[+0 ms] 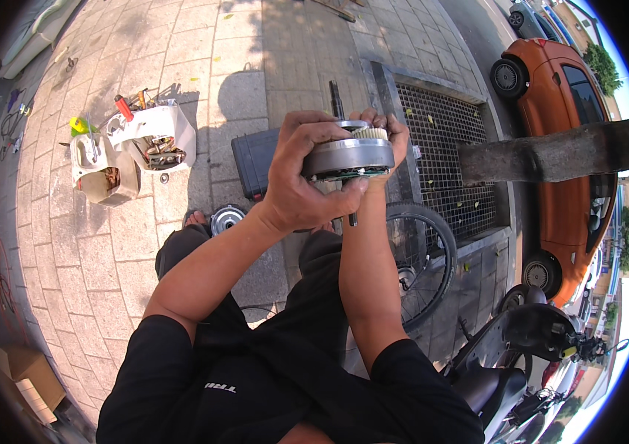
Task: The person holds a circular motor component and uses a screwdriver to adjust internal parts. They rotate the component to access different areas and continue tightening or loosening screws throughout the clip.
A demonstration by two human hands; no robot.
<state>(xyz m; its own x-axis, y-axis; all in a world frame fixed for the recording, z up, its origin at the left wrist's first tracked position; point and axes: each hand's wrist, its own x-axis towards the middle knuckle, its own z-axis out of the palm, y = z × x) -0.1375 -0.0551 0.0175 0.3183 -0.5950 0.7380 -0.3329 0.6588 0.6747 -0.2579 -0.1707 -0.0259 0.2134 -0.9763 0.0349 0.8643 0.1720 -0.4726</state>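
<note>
Up in front of me I hold a hub motor core [349,157], a grey metal drum with a pale toothed gear [371,134] on its top face and a green edge beneath. Its dark axle [335,100] sticks out above and below, slightly tilted. My left hand [290,174] wraps round the drum's left side, thumb along the underside. On the far right side, the fingers of my right hand [396,137] curl over the rim; its palm is partly hidden behind the drum. Below, by my foot, lies a round silver hub part [226,219] on the paving.
A black case [249,164] lies beyond my feet. White tubs of tools [175,122] stand at the left. To the right are a bicycle wheel [448,259], a tree trunk [544,152] rising from a grate [444,126], a scooter [485,370] and an orange car [551,89].
</note>
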